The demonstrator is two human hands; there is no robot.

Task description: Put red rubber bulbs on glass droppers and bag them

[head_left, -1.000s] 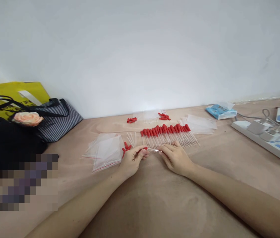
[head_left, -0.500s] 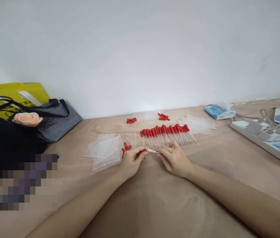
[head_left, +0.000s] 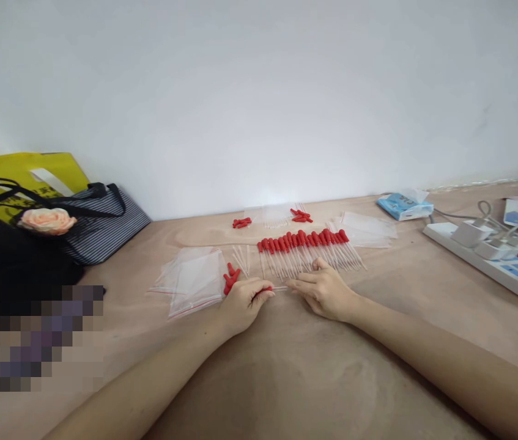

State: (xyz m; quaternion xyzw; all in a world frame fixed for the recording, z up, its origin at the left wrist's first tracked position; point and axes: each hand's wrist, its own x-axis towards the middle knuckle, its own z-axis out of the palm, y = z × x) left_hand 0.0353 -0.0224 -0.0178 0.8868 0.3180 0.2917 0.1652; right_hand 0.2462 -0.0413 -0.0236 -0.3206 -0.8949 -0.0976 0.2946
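My left hand point(head_left: 246, 304) is closed on a red rubber bulb point(head_left: 265, 289), mostly hidden by the fingers. From the bulb a thin clear tube point(head_left: 279, 288) points right, and its far end lies between the fingertips of my right hand point(head_left: 325, 289). Just beyond my hands runs a row of droppers point(head_left: 307, 239), red bulbs toward the wall and clear tips toward me. Loose red bulbs point(head_left: 230, 280) lie beside my left hand, near a few loose clear tubes point(head_left: 242, 259).
Clear zip bags point(head_left: 197, 278) lie at left, others point(head_left: 364, 230) at right. Two small piles of red bulbs point(head_left: 241, 223) lie near the wall. A tissue pack point(head_left: 404, 206) and power strip point(head_left: 492, 260) are at right; a striped bag point(head_left: 105, 226) is at left.
The tube between my hands now lies nearly level instead of slanting. My left fingers cover more of the red bulb. The view has shifted slightly.
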